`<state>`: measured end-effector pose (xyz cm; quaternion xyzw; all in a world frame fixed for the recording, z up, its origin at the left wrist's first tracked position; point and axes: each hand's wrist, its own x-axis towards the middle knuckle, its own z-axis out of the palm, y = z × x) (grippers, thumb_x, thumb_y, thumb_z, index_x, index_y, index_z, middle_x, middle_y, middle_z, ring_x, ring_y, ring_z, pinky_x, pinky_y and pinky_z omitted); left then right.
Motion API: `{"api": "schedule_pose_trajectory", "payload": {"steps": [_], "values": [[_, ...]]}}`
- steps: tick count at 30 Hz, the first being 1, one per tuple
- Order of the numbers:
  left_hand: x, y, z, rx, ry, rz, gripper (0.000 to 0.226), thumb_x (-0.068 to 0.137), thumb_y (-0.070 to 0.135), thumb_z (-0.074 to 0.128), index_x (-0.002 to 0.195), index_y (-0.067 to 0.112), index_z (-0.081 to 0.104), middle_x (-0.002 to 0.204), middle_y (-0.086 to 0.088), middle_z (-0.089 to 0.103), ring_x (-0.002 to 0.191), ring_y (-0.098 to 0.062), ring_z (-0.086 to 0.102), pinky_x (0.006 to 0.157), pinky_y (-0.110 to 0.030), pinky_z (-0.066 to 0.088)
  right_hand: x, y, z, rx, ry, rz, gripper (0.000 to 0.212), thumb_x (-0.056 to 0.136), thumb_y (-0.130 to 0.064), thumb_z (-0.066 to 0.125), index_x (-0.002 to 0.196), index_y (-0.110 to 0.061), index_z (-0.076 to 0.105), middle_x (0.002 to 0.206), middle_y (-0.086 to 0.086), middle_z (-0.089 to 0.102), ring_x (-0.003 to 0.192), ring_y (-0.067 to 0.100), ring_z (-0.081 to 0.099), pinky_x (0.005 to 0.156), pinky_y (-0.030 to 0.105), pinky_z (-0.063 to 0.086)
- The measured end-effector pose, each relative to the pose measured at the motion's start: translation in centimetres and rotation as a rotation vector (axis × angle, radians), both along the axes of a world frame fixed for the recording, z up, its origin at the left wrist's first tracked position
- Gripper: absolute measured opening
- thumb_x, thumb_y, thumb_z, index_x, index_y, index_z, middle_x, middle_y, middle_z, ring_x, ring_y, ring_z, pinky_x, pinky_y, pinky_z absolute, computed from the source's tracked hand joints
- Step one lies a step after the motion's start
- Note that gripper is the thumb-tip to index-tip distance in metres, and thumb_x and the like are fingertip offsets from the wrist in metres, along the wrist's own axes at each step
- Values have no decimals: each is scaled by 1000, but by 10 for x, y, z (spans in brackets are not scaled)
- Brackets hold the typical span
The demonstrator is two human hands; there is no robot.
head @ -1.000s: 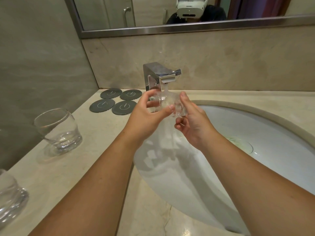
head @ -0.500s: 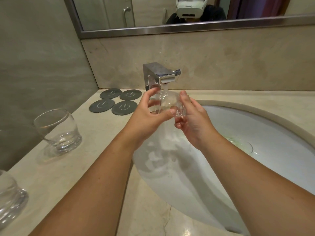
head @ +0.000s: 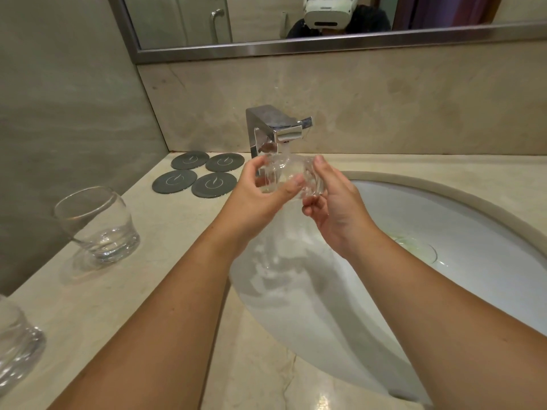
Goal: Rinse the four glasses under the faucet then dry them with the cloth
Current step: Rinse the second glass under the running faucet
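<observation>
Under the faucet (head: 278, 128), both hands' grip clasps the glass (head: 291, 180) between them.

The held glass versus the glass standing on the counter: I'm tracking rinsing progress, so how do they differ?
The held glass is tipped sideways under the faucet, gripped by the left hand and right hand; the counter glass stands upright and untouched. The held glass hangs over the sink; the counter glass sits left of it. Both are clear tumblers.
</observation>
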<state>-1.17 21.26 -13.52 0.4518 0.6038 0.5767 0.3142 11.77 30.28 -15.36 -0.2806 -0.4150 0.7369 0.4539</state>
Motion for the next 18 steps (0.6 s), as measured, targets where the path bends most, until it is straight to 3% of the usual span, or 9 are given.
{"api": "schedule_pose_trajectory", "payload": {"steps": [4, 7, 10, 13, 16, 18], "values": [[2, -4, 6, 81, 265, 38, 85, 84, 29, 92, 155, 36, 45, 141, 13, 57, 123, -5, 67, 99, -21, 58, 0, -1, 0, -9, -38, -6, 55, 96, -53, 71, 130, -11, 68, 91, 6, 67, 53, 12, 48, 50, 25, 42], [5, -3, 8, 88, 207, 132, 65, 82, 41, 93, 137, 39, 58, 127, 15, 64, 104, 6, 70, 95, -26, 59, 0, -3, 2, -32, -97, 31, 61, 95, -65, 63, 125, -13, 71, 74, 0, 61, 50, 13, 44, 50, 27, 41], [4, -1, 6, 54, 78, 194, 56, 73, 56, 91, 119, 42, 62, 120, 5, 73, 104, -4, 75, 99, -46, 61, -1, -5, 3, -67, -98, 96, 67, 96, -70, 58, 129, -14, 70, 78, 1, 60, 53, 14, 50, 51, 28, 43], [2, 0, 7, 70, 59, 241, 54, 70, 62, 89, 113, 45, 61, 118, 4, 73, 106, -8, 75, 99, -50, 62, -1, -5, 3, -72, -60, 125, 55, 97, -59, 65, 133, -18, 70, 108, 8, 61, 66, 15, 60, 55, 29, 46], [3, -1, 7, 68, 48, 241, 53, 75, 61, 90, 115, 43, 61, 118, 4, 72, 106, -9, 74, 98, -49, 62, 0, -3, 2, -38, -17, 96, 42, 99, -39, 71, 135, -18, 68, 113, 9, 63, 66, 14, 63, 55, 29, 45], [2, -1, 6, 56, 58, 200, 52, 81, 57, 88, 121, 43, 58, 122, 5, 69, 110, -9, 73, 98, -47, 62, 0, -2, 2, -28, -4, 44, 49, 98, -33, 74, 141, -15, 63, 114, 9, 64, 62, 14, 62, 54, 28, 46]]}}
